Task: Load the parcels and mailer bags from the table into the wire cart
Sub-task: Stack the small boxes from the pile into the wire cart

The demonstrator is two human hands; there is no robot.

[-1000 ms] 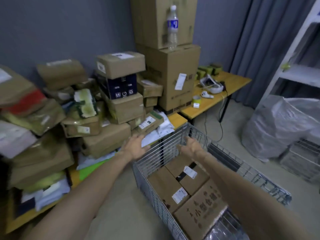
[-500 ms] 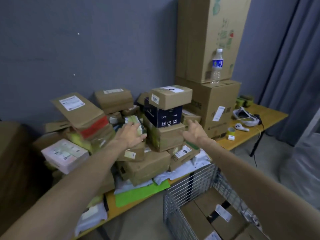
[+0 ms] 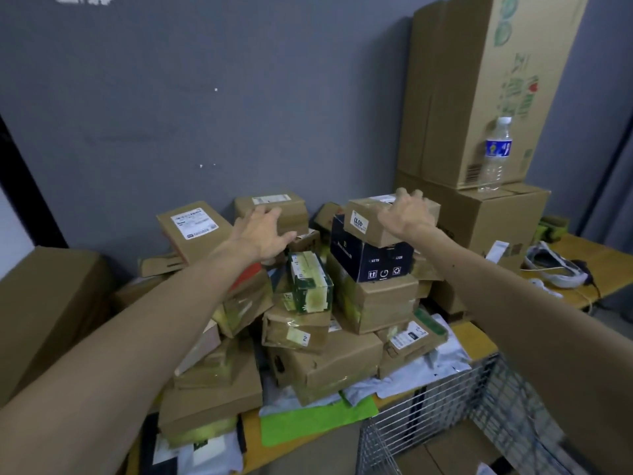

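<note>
Head camera: the item in work is the small brown box [image 3: 371, 222] marked 4010. It sits on a dark blue box [image 3: 371, 260] at the peak of the parcel pile on the table [image 3: 478, 339]. The right hand [image 3: 407, 216] lies over the box's right half, fingers spread and bent above its top; I cannot confirm contact, and no grip is closed. The left hand [image 3: 263, 234] is wide, fingers splayed, holding nothing. It is level with the box's left side but apart from it, in front of a second brown box [image 3: 296, 210] at the back. I judge the step as the approach to a two-handed pick; nothing is lifted yet. Next move: bring the left hand against the left face, clamp from both sides, and lift straight up so the dark blue box beneath is not dragged off its stack. Then swing right and down into the wire cart [image 3: 428, 416], whose mesh corner shows at lower right with cardboard already inside. Most of the load is on the table: taped boxes in the pile, white mailer bags [image 3: 445, 358] and a green bag [image 3: 315, 419] flat beneath them. A water bottle [image 3: 495, 152] stands on the big cartons [image 3: 479, 90] to the right; I would keep the lift path away from it.
</note>
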